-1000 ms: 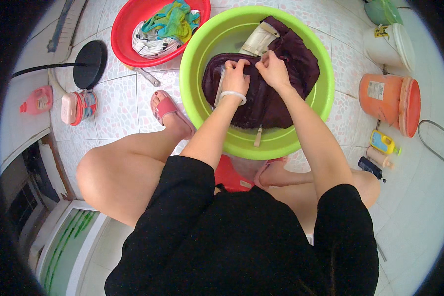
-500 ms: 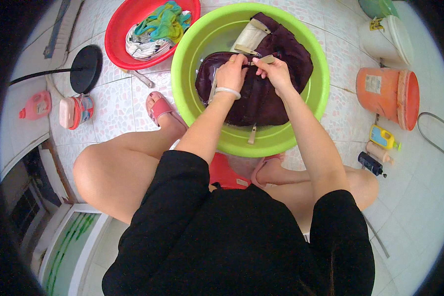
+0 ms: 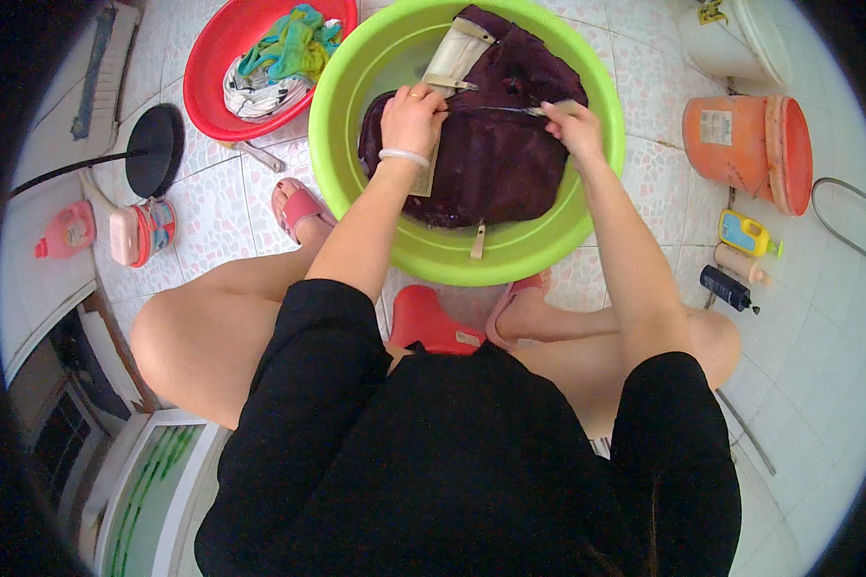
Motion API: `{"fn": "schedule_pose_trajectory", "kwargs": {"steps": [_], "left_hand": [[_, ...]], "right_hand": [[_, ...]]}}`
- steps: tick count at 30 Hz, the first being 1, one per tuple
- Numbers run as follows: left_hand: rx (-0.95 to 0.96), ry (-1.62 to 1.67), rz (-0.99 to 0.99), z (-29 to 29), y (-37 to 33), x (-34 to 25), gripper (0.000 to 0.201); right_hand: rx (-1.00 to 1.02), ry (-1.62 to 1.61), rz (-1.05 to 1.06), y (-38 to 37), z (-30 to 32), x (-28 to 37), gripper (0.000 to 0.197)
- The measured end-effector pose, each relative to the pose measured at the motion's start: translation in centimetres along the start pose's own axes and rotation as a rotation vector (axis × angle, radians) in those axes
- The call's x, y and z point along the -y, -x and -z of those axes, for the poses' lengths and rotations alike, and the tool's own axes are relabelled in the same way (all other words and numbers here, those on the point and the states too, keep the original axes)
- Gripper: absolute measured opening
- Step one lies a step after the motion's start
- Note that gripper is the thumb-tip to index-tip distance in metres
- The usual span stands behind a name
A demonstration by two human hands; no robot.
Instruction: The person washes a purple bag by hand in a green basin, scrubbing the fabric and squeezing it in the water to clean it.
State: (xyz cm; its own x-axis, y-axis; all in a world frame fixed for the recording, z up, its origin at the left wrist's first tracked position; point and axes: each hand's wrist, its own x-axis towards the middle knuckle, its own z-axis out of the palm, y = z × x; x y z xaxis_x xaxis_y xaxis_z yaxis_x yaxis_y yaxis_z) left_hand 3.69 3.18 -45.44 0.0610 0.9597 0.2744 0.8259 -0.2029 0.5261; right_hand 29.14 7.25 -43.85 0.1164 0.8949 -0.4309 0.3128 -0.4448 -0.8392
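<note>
A wet dark purple fabric bag [image 3: 496,173] with beige trim lies in a lime-green basin [image 3: 608,168], in shallow water. Across its upper part runs a zipper [image 3: 491,109]. My left hand [image 3: 414,123], wearing a white bracelet, is closed on the bag fabric at the zipper's left end. At the other end, my right hand [image 3: 574,130] pinches the zipper pull, partly hidden by the fingers. Several beige tabs show on the bag, one [image 3: 478,242] hanging at its near edge.
A red basin [image 3: 191,82] of wet cloths [image 3: 293,48] stands at the far left, with a brush handle [image 3: 260,156] beside it. Orange buckets [image 3: 726,144], a white bucket [image 3: 731,48] and several bottles [image 3: 746,233] line the right wall. A red stool [image 3: 423,322] sits beneath me.
My right hand has moved right along the zipper with the pull, away from my left hand. My left hand keeps hold near the zipper's left end. The whole view has shifted slightly.
</note>
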Motion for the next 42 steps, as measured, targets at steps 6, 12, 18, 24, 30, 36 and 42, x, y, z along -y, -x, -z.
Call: {"fn": "schedule_pose_trajectory", "kwargs": {"steps": [6,12,18,24,30,36,42], "left_hand": [[0.043,-0.096,0.060,1.2,1.2,-0.7,0.013],[0.114,-0.125,-0.111,-0.2,1.8,-2.8,0.026],[0.399,-0.163,0.077,0.3,2.5,-5.3,0.053],[0.543,-0.232,0.050,1.9,3.1,-6.0,0.053],[0.534,-0.163,-0.191,4.0,3.9,-7.7,0.036],[0.443,-0.176,-0.357,3.7,7.6,-10.1,0.033],[0.638,-0.096,-0.401,3.8,9.4,-11.0,0.025]], "right_hand": [[-0.171,0.547,0.013,1.5,3.1,0.1,0.029],[0.191,0.815,0.188,2.2,6.7,2.8,0.030],[0.562,0.780,0.099,5.5,10.5,8.2,0.023],[0.750,0.709,0.024,9.1,12.7,12.4,0.026],[0.735,0.565,-0.162,9.1,14.6,11.0,0.024],[0.740,0.207,0.122,7.0,9.2,3.7,0.033],[0.670,0.791,0.691,9.1,4.7,0.5,0.070]]}}
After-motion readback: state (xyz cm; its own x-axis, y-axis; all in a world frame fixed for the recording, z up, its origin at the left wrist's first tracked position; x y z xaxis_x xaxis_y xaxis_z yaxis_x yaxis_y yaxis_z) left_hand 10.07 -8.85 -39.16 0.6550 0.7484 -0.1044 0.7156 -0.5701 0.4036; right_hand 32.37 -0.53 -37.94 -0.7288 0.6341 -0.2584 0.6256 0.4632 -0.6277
